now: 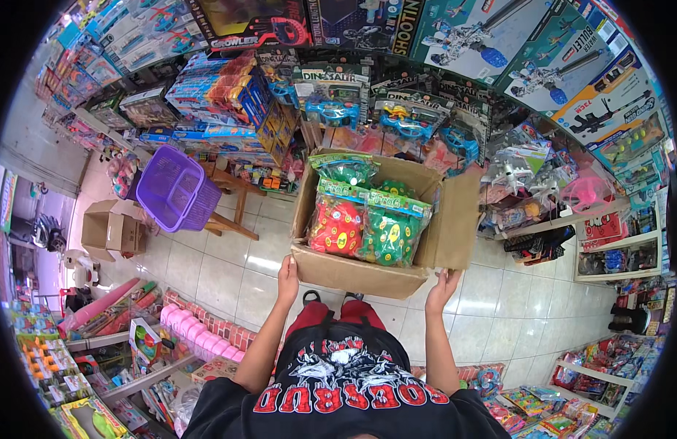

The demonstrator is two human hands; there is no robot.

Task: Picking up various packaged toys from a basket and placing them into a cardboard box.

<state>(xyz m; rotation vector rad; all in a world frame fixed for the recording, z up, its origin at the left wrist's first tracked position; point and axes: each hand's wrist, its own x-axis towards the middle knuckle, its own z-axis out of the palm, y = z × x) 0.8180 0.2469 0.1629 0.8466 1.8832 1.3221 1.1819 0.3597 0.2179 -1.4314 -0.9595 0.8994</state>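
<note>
An open cardboard box [360, 274] is held in front of my body, above the tiled floor. My left hand [288, 280] grips its near left corner, thumb up along the side. At the near right corner, my right hand [443, 286] holds the box below a folded-out flap [458, 222]. Inside stand bagged toys with printed header cards: a red bag [336, 226], a green bag [392, 235] beside it, and another green bag [346, 171] behind. More green toys show partly at the back. The fingers under the box are hidden.
A purple plastic basket [176, 189] sits on a wooden stool [237, 206] to the left. Beyond it lies another open cardboard box [113, 233] on the floor. Shelves of dinosaur toy packs [333, 104] stand ahead. Pink wrapped goods [201, 332] and further toy shelves flank me.
</note>
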